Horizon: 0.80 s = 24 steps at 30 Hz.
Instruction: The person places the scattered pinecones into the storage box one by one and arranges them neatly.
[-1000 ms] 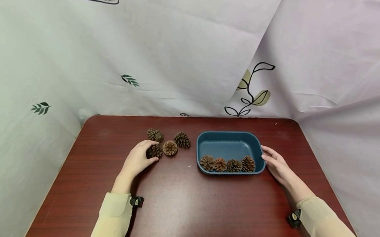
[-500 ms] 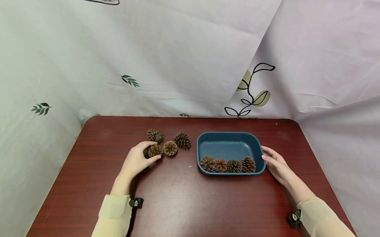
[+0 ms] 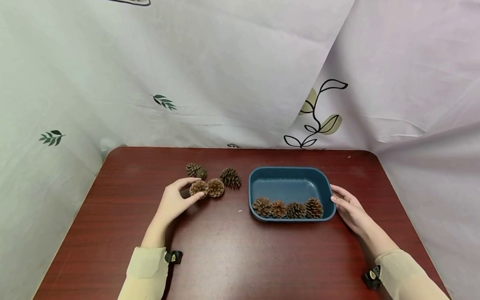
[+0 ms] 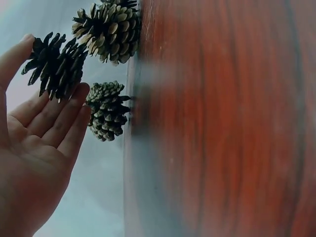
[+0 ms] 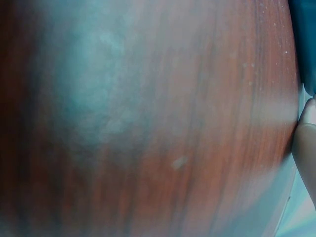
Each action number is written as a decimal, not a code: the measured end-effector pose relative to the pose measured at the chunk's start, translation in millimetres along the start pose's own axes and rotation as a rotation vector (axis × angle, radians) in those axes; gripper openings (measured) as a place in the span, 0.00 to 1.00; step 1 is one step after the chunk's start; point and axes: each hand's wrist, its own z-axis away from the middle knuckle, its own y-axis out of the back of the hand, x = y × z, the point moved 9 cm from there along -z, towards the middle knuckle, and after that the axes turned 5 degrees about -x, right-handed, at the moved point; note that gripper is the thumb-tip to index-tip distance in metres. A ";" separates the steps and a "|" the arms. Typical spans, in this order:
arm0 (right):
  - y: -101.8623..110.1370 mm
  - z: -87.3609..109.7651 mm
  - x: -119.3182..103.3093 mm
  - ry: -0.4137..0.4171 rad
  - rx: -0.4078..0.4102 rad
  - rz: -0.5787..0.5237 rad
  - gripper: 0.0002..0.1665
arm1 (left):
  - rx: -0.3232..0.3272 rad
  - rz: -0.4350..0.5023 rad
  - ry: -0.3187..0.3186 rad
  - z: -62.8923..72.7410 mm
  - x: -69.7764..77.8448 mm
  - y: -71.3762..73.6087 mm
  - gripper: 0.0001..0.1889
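Note:
In the head view my left hand (image 3: 176, 201) pinches a pine cone (image 3: 199, 189) between thumb and fingers. The left wrist view has this held pine cone (image 4: 57, 66) off the tabletop. Right beside it sits another pine cone (image 3: 215, 188). Two more lie behind: a longer pine cone (image 3: 196, 170) and a dark spiky pine cone (image 3: 231, 178). My right hand (image 3: 350, 208) holds the right end of a blue plastic bin (image 3: 288, 169), thumb at the rim. Several pine cones (image 3: 278, 208) line the bin's near inner wall. Only a bit of that hand shows in the right wrist view.
Everything stands on a dark red wooden table (image 3: 244, 264) with rounded far corners. A white cloth (image 3: 229, 71) with leaf prints hangs behind and at the sides. A small pale scrap (image 3: 240, 211) lies left of the bin.
The pine cone in my left hand has turned its paler base to the head camera and shifted slightly right, toward its neighbour. My right hand and the bin have stayed put.

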 end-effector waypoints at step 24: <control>-1.5 0.2 -0.6 -0.014 0.012 0.001 0.26 | 0.010 0.085 -0.123 -9.5 44.8 -10.3 0.23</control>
